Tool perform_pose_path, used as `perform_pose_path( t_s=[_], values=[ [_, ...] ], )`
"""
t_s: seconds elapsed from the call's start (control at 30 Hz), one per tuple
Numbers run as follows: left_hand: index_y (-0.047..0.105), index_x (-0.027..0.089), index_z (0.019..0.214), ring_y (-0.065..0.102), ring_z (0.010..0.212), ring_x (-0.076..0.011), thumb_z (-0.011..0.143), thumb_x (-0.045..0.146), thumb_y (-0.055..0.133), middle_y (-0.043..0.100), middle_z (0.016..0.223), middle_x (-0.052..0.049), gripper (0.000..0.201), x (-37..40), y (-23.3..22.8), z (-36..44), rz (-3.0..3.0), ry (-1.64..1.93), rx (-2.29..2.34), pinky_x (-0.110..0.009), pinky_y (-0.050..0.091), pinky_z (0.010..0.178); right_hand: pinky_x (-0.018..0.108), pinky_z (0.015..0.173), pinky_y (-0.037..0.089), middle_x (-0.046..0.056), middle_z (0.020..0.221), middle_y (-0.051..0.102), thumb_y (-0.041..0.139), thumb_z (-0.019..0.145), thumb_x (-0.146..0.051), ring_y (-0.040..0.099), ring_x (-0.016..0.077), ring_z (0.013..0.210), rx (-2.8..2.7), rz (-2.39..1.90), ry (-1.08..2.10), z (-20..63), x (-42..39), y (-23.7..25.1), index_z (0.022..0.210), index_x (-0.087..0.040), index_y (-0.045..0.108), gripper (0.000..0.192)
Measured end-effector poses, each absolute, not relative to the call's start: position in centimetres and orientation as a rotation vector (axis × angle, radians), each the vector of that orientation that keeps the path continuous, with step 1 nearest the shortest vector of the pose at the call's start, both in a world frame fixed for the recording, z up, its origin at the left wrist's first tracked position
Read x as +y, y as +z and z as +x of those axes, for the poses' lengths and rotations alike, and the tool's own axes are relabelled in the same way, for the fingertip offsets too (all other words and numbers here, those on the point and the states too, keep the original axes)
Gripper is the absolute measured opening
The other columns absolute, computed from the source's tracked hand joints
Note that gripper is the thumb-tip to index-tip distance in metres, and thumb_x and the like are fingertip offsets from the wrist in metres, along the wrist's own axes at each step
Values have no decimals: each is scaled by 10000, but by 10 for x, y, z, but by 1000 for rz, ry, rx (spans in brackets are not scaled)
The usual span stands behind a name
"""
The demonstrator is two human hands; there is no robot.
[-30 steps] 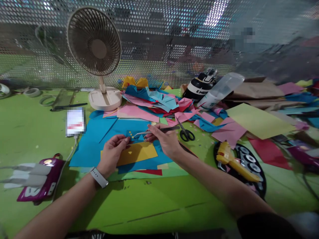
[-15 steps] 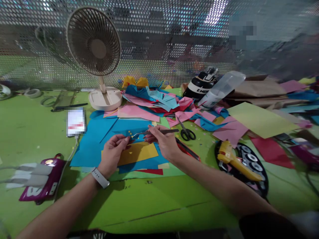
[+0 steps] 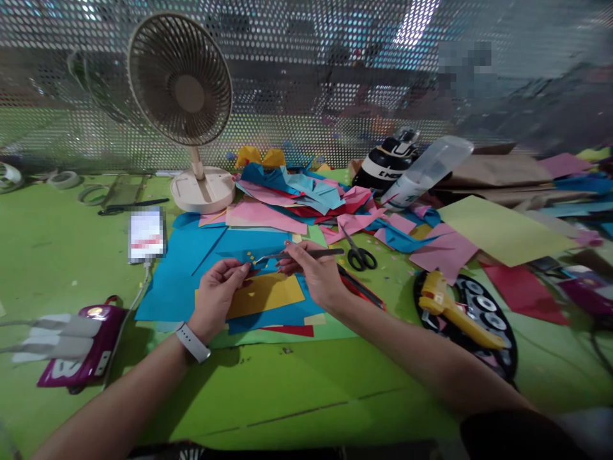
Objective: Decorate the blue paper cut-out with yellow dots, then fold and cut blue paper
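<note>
My right hand (image 3: 313,271) is closed around dark metal tweezers (image 3: 323,253), whose bent tip points left toward my left hand. Thumb and fingers of my left hand (image 3: 220,287) are pinched together just beside that tip; whatever they hold is too small to make out. Tiny yellow paper bits (image 3: 251,256) show around the tweezer tip. Under both hands lies a yellow paper strip (image 3: 272,295), resting on blue paper sheets (image 3: 167,287). Black-handled scissors (image 3: 360,257) lie to the right of my right hand.
A fan (image 3: 204,190) stands at the back left, near a phone (image 3: 146,235) on a cable. Crumpled paper scraps (image 3: 316,195) and two bottles (image 3: 383,166) fill the back. On the right, a yellow glue gun (image 3: 460,313) rests on a black tray (image 3: 508,338). A purple power strip (image 3: 98,348) lies left.
</note>
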State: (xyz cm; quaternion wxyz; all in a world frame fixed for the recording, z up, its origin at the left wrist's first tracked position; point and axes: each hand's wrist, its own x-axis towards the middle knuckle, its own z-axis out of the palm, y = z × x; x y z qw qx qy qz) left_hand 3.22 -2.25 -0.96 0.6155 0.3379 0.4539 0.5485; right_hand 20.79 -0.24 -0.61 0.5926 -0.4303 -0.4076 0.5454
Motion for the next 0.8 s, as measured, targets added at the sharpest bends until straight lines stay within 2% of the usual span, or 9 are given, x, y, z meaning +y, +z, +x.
perform_pose_path(
  t_s=[0.3,0.53,0.6,0.7,0.8],
  values=[
    [604,158,792,704,712,-162,582,300,841,723,721,4,347,-23,-9,32,775,1268,1054,-220,492,628,230,489,551,1,581,689,731,728,-436,649,127,474,-1001,-1012,1223,209,-4,-7,687,-165,645,287],
    [600,162,796,706,712,-171,587,314,839,719,718,2,352,-22,-9,32,780,1268,1055,-235,499,638,217,444,520,-5,556,674,710,752,-436,634,125,448,-1005,-993,1169,212,-6,-4,687,-171,631,285],
    [598,163,797,704,704,-166,583,310,842,718,720,4,356,-22,-9,31,775,1268,1051,-235,500,640,223,428,505,-13,578,678,669,790,-457,631,129,448,-1011,-964,1120,215,-5,-1,752,-189,629,273],
    [599,162,791,701,713,-161,580,318,843,722,739,-2,359,-22,-9,30,793,1254,1035,-230,501,641,273,555,553,6,785,724,576,857,-492,687,152,615,-1163,-898,979,223,-2,5,941,-236,637,277],
    [609,162,786,692,716,-153,585,324,840,718,737,-2,346,-23,-8,31,825,1232,1036,-227,504,648,338,804,537,34,958,710,540,886,-472,681,183,875,-1535,-908,850,232,1,9,964,-244,664,271]
  ],
)
